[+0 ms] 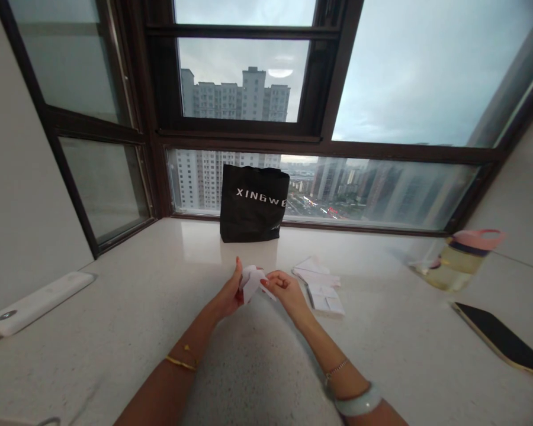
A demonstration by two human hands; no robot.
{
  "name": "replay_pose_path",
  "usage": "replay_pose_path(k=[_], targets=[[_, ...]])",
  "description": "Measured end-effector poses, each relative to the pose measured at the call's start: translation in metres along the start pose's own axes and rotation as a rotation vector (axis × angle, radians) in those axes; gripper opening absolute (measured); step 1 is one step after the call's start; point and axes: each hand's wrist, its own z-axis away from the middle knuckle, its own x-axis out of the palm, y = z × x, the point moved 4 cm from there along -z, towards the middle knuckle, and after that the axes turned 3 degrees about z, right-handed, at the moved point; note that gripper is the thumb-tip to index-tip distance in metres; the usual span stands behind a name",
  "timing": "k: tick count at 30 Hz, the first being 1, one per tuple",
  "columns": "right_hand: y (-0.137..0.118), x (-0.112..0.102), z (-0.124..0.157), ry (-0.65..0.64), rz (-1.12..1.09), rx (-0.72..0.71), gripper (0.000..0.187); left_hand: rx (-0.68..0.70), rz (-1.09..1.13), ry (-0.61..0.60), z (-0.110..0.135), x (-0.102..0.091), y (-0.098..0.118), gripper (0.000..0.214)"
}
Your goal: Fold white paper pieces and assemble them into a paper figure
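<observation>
My left hand (230,294) is closed on a folded piece of white paper (251,283), its thumb pointing up beside it. The fingers of my right hand (287,291) pinch the paper's right edge. Both hands are held over the pale countertop, near its middle. Just right of my right hand lie several white papers (322,284), some loose and some in a small folded stack. Behind the hands a black bag (254,204) with white lettering stands upright against the window. Finger positions under the paper are partly hidden.
At the right stands a yellowish bottle (457,266) with a pink lid, and a dark tablet or phone (501,337) lies in front of it. A white power strip (39,300) lies by the left wall. Dark window frames (328,151) edge the white counter (151,331).
</observation>
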Motion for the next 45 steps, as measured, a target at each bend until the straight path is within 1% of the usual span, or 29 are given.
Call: replay_pose_path(k=[2,6,8,12,17,21,25,34,36,40,42,45], targets=[[0.003,0.001,0.0,0.02,0.048,-0.041,0.031,-0.023,-0.029,-0.033,0.0,0.004,-0.007,0.071],[0.007,0.001,0.001,0.075,0.137,-0.102,0.038,-0.005,-0.127,-0.032,-0.001,0.002,-0.012,0.075],[0.006,0.001,0.002,0.075,0.156,-0.123,0.04,0.026,-0.181,-0.042,-0.001,0.001,-0.011,0.075],[0.004,0.002,0.003,0.087,0.203,-0.149,0.037,0.08,-0.307,-0.065,0.0,0.002,-0.008,0.077],[0.002,0.003,0.005,0.106,0.26,-0.15,0.035,0.18,-0.432,-0.164,0.006,0.009,-0.006,0.079],[0.001,0.003,0.006,0.108,0.257,-0.152,0.035,0.269,-0.494,-0.161,0.01,0.013,-0.003,0.075],[0.002,0.002,0.006,0.11,0.251,-0.132,0.037,0.33,-0.527,-0.145,0.012,0.016,-0.001,0.062],[0.004,0.003,0.006,0.101,0.236,-0.111,0.038,0.28,-0.478,-0.157,0.009,0.015,-0.005,0.054],[0.005,0.002,0.005,0.136,0.27,-0.129,0.036,0.269,-0.456,-0.164,0.008,0.015,-0.005,0.053],[0.005,-0.004,0.003,0.25,0.414,-0.218,0.028,0.245,-0.426,-0.167,0.007,0.013,-0.007,0.049],[0.006,-0.006,0.002,0.244,0.438,-0.232,0.023,0.21,-0.424,-0.202,0.008,0.014,-0.009,0.046],[0.009,-0.006,0.0,0.187,0.377,-0.205,0.021,0.157,-0.44,-0.279,0.01,0.016,-0.012,0.045]])
